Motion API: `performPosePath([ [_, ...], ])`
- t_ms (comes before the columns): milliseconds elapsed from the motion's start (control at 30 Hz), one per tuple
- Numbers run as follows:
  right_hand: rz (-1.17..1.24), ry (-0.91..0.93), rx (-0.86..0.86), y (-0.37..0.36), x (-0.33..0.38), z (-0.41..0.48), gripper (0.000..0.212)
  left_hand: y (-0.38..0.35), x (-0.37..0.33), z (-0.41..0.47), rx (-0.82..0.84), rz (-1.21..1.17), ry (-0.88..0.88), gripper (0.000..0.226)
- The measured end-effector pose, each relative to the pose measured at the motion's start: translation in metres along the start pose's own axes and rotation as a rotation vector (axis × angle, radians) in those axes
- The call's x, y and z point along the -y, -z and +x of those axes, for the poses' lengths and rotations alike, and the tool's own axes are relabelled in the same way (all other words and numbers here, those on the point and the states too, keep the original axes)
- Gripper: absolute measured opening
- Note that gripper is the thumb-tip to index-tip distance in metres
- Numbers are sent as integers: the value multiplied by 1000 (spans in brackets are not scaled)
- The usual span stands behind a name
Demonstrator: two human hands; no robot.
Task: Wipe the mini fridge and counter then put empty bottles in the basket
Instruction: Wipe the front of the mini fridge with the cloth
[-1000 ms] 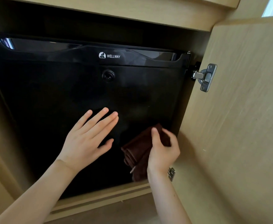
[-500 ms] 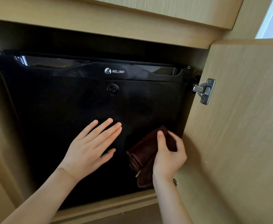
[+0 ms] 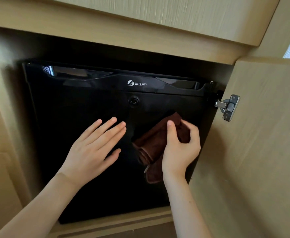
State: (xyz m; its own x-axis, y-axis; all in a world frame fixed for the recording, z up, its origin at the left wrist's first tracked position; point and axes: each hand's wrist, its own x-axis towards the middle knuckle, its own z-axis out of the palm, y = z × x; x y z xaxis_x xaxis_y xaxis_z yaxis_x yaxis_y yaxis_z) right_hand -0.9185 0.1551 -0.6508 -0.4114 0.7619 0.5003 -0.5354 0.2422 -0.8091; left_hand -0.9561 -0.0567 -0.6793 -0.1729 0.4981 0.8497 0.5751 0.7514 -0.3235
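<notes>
Pinched between thumb and curled fingers, the brown cloth [image 3: 153, 145] sat bunched in the right hand [image 3: 180, 152], pressed against the glossy black door of the mini fridge [image 3: 82, 107]. Most of the folded cloth hung out to the left of and below that grip, with one corner poking up just above the thumb. To the left of the cloth, a little apart from it, the left hand [image 3: 92, 150] lay open and flat on the same door, fingers spread and holding nothing, apparently steadying the panel. Above the grip were the round lock [image 3: 133, 101] and the white brand logo [image 3: 137, 83]; to its right stood the open cabinet door [image 3: 261, 152] with its metal hinge [image 3: 228, 107], close to the knuckles. The step in hand looked like wiping the door front, with most of the panel probably not yet covered. To do it well, the cloth would be better spread flatter under the palm, since a bunched wad touches little surface. Long overlapping strokes from the top band down would suit a finish that shows streaks and fingerprints, including wherever the bare left palm rested. No bottles, basket or counter top could be seen.
</notes>
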Motion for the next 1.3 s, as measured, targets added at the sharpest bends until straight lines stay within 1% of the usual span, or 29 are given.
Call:
performPosePath([
  [133,-57,-67,-68,26,-47,-30,25,1,3,-9,25,4,-4,57],
  [200,-60,-160,-96,38,-66,-43,23,3,1,-9,29,4,-2,57],
  [267,-29,-255,-102,46,-71,-49,21,5,0,-9,38,2,-1,58],
  [300,-26,-254,-107,47,-67,-49,22,7,0,-9,39,-4,1,58],
  [367,-25,-159,-121,42,-47,-47,23,13,4,-10,33,-15,14,57],
  [433,-7,-35,-97,32,-20,-41,24,22,12,-10,24,-5,54,56],
  [533,16,100,-4,5,23,-36,25,38,24,-8,13,10,130,56],
  [633,3,248,99,-17,53,-36,27,48,32,-10,-1,29,155,56],
  [700,-62,364,164,-32,58,-38,27,51,36,-13,-5,48,160,56],
  [767,-154,407,244,-45,54,-39,28,53,40,-14,11,66,158,56],
  [833,-204,387,284,-49,41,-44,28,52,41,-14,28,67,159,57],
  [967,-136,309,227,-30,-6,-70,24,50,38,-14,5,43,180,56],
  [1033,-130,176,203,-12,-35,-91,24,50,37,-14,-8,42,180,55],
  [1133,-203,-67,129,14,-65,-119,25,50,32,-12,5,39,186,56],
  [1200,-240,-149,100,21,-68,-126,26,50,27,-8,29,30,171,56],
  [1233,-225,-149,96,21,-65,-125,26,49,24,-6,42,25,154,56],
  [1300,-151,-46,79,19,-48,-111,27,44,16,-1,66,19,115,56],
])
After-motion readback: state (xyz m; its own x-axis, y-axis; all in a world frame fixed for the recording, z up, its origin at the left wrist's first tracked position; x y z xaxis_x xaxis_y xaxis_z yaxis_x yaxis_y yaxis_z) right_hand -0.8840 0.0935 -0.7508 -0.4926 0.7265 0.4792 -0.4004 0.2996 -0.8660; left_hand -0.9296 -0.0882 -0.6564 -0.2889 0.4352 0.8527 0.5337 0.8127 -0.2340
